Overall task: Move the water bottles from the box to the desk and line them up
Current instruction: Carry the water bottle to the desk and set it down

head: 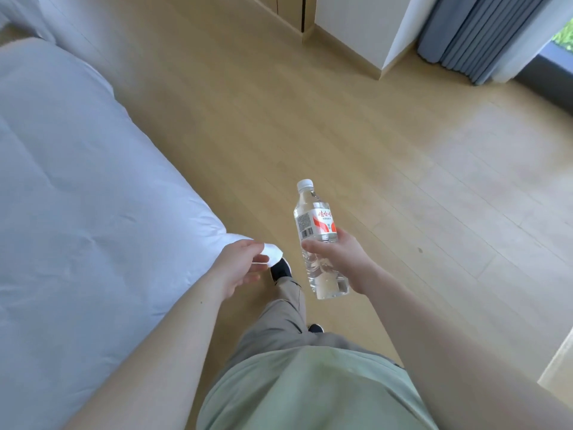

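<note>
Your right hand (336,256) has its grip closed around the middle of a clear water bottle (316,234), thumb across the front just under the label and fingers wrapped behind it. The bottle is held out in front of you over the wooden floor (403,181), white cap pointing away from you and its base tilted back toward your body. It looks full and sealed, so a hold near the middle probably keeps its weight balanced as you carry it. Your left hand (240,265) hangs relaxed with fingers loosely curled and holds nothing; it is just beside the corner of a white duvet (77,181) on the bed to your left, and whether it brushes the fabric cannot be told. Below, you see your green shirt, khaki trousers and dark shoes, one foot forward as if mid-step. Ahead are a wall corner and grey-blue curtains (465,35) by a window. Neither the box nor the counter is in view, so this bottle seems to be in transit between them.
</note>
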Motion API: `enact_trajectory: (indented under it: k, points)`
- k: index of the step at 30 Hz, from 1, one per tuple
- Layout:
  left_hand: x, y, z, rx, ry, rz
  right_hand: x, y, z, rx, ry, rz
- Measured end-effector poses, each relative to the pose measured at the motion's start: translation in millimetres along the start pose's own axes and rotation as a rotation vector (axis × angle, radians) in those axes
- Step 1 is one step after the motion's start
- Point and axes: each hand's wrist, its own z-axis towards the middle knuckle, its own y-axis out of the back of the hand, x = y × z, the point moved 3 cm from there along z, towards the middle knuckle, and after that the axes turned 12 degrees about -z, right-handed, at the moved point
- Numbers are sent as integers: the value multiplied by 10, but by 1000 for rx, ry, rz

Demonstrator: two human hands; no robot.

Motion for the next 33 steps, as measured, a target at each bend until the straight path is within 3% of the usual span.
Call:
enact_trajectory:
  k: [17, 26, 33]
  points:
    - [-1987, 331, 1174, -11, -49, -67, 1868, 80, 1579, -32, 30, -80]
    - [-2841, 530, 1793, -114, -41, -160, 2701, 62, 2675, 147, 19, -219]
    - [-3766, 503, 2253, -226, -15, -249, 3747, 285, 3554, 317, 88, -326]
